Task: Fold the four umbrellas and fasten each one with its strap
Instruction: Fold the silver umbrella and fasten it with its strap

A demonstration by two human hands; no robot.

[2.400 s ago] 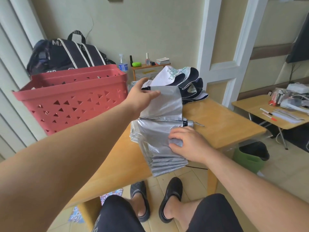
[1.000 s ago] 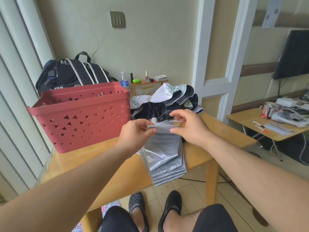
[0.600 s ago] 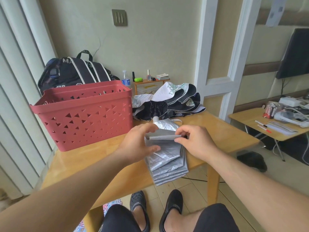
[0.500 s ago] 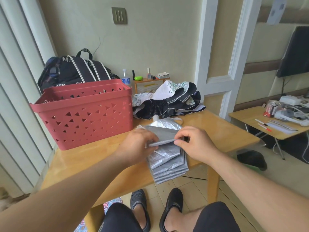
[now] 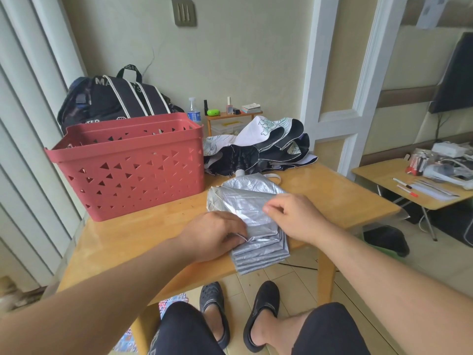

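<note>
Head view: silver umbrella (image 5: 252,213) lies flat on tabletop (image 5: 133,239), long axis running near-to-far, near end hanging off near edge. Left hand (image 5: 217,235) pinches fold at near-left side, fingers curled on fabric. Right hand (image 5: 294,216) sits on right side, fingertips pinching pleat mid-canopy. Both equally close, tbh. White strap loop (image 5: 272,176) at far end, beyond both hands. Black-white umbrella (image 5: 263,147) unfolded further back. Red basket (image 5: 128,162) left. Bag (image 5: 115,98) lettering partial: "MA", "TED".
</note>
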